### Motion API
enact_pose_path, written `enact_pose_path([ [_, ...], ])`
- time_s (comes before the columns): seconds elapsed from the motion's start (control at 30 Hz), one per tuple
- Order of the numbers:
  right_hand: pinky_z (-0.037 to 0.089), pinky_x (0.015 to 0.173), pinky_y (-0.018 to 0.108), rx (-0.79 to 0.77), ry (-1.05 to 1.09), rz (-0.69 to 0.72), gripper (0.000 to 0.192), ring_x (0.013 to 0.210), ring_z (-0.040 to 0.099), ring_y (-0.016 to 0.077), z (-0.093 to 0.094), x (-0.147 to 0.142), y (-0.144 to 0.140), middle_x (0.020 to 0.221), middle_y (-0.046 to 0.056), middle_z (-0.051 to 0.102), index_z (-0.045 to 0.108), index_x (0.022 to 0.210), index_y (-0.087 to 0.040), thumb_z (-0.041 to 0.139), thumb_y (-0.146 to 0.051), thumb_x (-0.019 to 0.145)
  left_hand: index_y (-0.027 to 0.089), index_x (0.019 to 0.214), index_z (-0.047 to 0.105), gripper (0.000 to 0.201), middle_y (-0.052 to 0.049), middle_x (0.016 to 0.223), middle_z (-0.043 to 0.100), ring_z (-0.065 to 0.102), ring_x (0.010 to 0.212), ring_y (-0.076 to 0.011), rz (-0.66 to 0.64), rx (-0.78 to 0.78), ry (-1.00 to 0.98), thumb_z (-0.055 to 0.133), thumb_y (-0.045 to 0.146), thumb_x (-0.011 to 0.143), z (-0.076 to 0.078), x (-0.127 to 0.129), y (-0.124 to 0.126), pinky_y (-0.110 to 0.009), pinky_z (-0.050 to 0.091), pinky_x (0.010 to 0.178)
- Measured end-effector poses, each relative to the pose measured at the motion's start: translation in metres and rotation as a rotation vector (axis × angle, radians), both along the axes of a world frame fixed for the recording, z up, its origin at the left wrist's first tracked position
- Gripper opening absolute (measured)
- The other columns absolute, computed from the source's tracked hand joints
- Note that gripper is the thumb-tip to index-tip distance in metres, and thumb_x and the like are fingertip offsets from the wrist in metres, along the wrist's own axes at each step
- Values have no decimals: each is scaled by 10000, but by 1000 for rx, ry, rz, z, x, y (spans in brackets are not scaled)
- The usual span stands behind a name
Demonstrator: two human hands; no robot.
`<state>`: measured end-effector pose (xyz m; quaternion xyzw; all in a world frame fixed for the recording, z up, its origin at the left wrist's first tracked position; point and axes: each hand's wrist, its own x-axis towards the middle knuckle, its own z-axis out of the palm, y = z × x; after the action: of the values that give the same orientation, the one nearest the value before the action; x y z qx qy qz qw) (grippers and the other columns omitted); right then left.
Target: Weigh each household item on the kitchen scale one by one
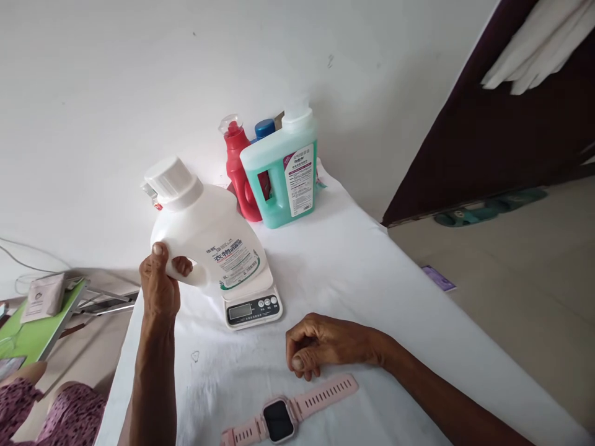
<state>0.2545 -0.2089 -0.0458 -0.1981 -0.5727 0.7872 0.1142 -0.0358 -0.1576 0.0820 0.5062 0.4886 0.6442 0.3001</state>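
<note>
left hand (160,286): wrapped around the handle of the white detergent jug (209,238), thumb up on the outer side, fingers curled through the handle loop.
white detergent jug: tilted, cap (171,183) leaning toward 10 o'clock, base on the platform of the kitchen scale (253,305); label faces the camera.
kitchen scale: small, white, just at 3 o'clock of the left hand; display and buttons face the camera; reading too small to tell.
right hand (320,344): loosely curled, holds nothing, knuckles resting on the worktop (372,291), at 4 o'clock of the scale and apart from it.
pink smartwatch (288,414): flat on the worktop, strap spread out, just at 6 o'clock of the right hand, not touching.
teal detergent jug (283,173): upright at 12 o'clock of the scale, near the wall, well apart from both hands.
red bottle (239,170): upright, touching the teal jug's left side.
blue cap (264,129): shows behind those two; body hidden.
worktop: covered in white cloth.
green board (39,328): at 9 o'clock, off the worktop, white pouch on it.
</note>
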Motion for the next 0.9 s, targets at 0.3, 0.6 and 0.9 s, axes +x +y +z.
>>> enact_pose_path([
  [0.3,564,678,241,-43,-8,-32,481,714,715,137,3,-1,1,833,44,757,773,914,-133,860,-596,817,233,637,353,742,95,545,249,230,433,-40,84,54,-186,871,763,594,16,47,16,-222,233,403],
  [0.6,548,667,227,-65,-13,-59,450,719,711,132,-2,-2,-1,817,33,741,763,883,-133,864,-566,811,238,819,527,535,66,601,266,255,491,-90,-99,-31,-214,654,756,863,13,132,64,-263,220,452],
  [0.9,555,670,229,-41,-27,-73,340,702,704,125,-9,-4,-3,783,12,726,759,879,-141,837,-468,825,246,736,450,585,33,621,248,332,512,-118,-119,-129,-82,529,785,949,-29,169,104,-288,288,487],
])
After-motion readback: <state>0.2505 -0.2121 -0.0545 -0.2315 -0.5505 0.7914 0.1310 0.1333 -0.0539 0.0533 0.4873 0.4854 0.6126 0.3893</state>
